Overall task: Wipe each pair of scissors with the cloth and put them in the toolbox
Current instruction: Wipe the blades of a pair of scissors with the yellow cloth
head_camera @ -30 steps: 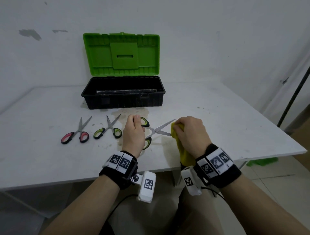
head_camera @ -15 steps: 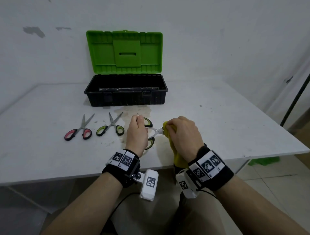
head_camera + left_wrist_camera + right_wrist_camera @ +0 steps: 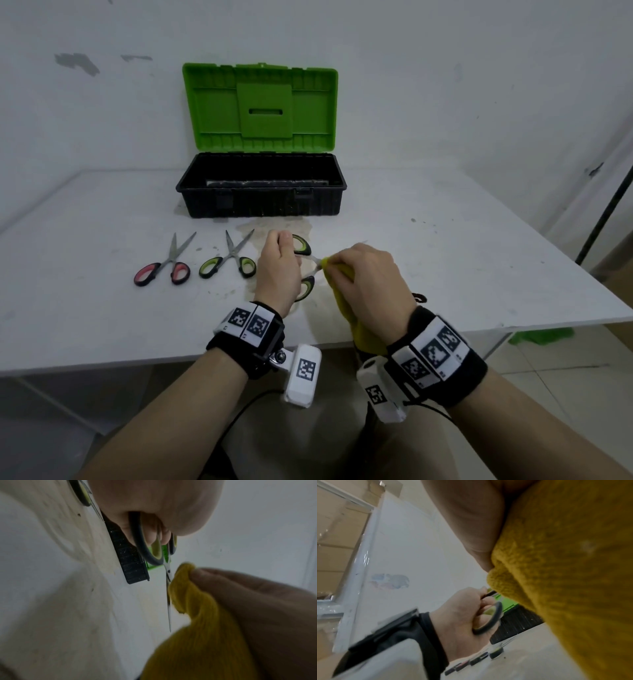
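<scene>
Three pairs of scissors show: the left hand has its fingers curled through the handles of the green-handled scissors just above the tabletop, while the right hand has its fingers bunched round the yellow cloth, pressed on the blades. Red-handled scissors and a second green-handled pair lie flat to the left. The open toolbox stands behind, green lid upright
</scene>
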`<state>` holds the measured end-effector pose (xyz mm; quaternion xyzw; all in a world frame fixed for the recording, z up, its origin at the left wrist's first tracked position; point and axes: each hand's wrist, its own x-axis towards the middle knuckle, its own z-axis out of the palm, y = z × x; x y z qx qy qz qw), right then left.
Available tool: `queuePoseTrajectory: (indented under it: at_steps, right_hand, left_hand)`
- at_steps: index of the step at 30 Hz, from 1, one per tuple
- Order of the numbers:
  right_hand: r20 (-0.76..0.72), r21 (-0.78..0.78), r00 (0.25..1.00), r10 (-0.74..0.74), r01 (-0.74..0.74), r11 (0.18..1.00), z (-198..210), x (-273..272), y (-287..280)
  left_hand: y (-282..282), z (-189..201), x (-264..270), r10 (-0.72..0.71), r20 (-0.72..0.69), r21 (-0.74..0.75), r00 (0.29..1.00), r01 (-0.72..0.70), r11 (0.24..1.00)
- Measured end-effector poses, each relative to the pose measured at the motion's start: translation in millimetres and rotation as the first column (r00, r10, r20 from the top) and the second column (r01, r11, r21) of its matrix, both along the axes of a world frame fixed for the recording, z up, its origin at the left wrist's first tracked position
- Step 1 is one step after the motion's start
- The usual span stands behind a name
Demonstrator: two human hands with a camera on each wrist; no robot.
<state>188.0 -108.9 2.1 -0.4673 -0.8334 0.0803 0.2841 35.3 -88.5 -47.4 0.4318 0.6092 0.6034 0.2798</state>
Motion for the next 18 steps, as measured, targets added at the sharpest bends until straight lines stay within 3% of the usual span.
queuePoseTrajectory:
  at_steps: [5, 11, 14, 18]
  right_hand:
    - [0.01, -0.045, 0.999, -0.032, 0.032, 0.998, -4, -14, 4]
    - [-0.006, -0.066, 0.98, -0.199, 0.198, 0.978, 3, 6, 23]
    - [-0.013, -0.006, 0.993, -0.119, 0.119, 0.993, 6, 1, 12]
    - [0.032, -0.056, 0.999, -0.043, 0.045, 0.997, -3, -11, 6]
  left_hand:
    - [-1, -6, 13, -0.031, -0.044, 0.049, 0.999, 0.033, 0.998]
    - [-3, -13, 7, -0.009, -0.056, 0.034, 0.998, 0.011, 0.999]
    - [0, -10, 8, -0.009, -0.03, 0.015, 1.0, 0.01, 1.0]
    - [2, -7, 14, -0.026, -0.046, 0.031, 0.999, 0.027, 0.999]
